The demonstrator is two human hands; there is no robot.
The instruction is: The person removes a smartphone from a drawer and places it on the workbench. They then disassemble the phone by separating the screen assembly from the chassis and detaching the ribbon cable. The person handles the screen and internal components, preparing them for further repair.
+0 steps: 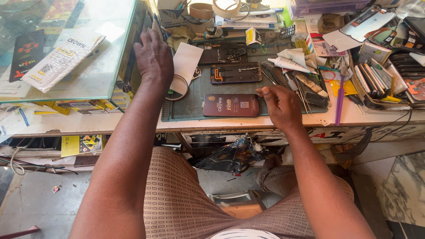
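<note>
Here, far to my left, a glass display case covers flat printed packets, one black and one white. My left hand rests at the right edge of that case, palm down, its fingers stretched forward and loose, closed on nothing that I can see; the tips run up along the case's corner, beside a white sheet of paper. A thin ring lies just under that sheet on the dark green work mat.

On the mat's near edge sits a maroon flat packet with gold print, lying lengthwise. Behind it lies an opened phone frame with an orange rim, and behind that another dark phone body.

My right hand is at the right end of the maroon packet, knuckles up, thumb and forefinger pinched together right at the packet's upper right corner; I cannot tell whether they actually grip its edge or only touch it. The other fingers curl under.

Right of my hand lie a dark brush, a white tube, tweezers and a purple stick-shaped tool, then a crowded stack of phone parts and cards. Rolls of tape stand at the back. Below the counter, my patterned trousers show.
</note>
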